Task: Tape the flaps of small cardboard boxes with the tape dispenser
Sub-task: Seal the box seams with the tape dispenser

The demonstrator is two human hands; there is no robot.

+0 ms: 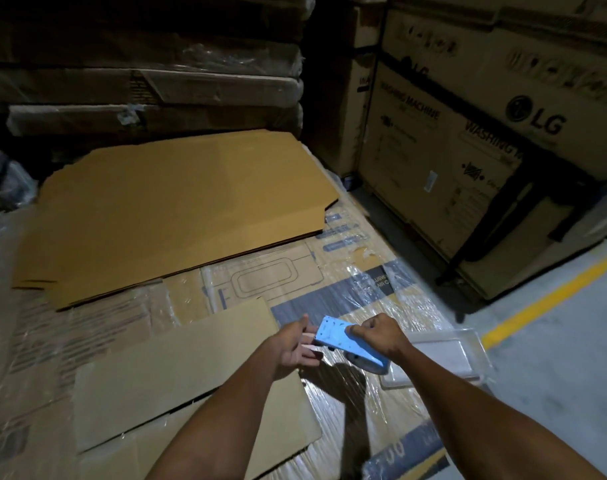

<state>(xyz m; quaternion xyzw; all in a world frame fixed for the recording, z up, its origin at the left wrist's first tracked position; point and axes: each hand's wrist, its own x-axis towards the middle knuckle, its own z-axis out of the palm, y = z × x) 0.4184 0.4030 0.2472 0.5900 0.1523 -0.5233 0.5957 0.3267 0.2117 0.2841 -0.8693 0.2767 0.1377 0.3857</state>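
Two hands met over the wrapped pallet top: my right hand (376,336) gripped the blue dispenser (343,341) by its rear, fingers curled round it, while my left hand (297,344) pinched at its front end, where I judged the loose tape tail (309,346) sat; the pale strip there was too small to be sure of. The dispenser hung just above the pallet's near right part, beside a clear tray (447,355) at the right edge. No made-up box was in view, only flat cardboard: a small sheet (177,372) under my left forearm and a big blank (177,209) lying toward the far left.

I took the step to be freeing the tape end before any flap was sealed. To do it well, I thought, I should keep the dispenser steady in the right hand, draw the tail straight out with the left so it did not fold onto itself, and keep fingertips off the toothed blade.
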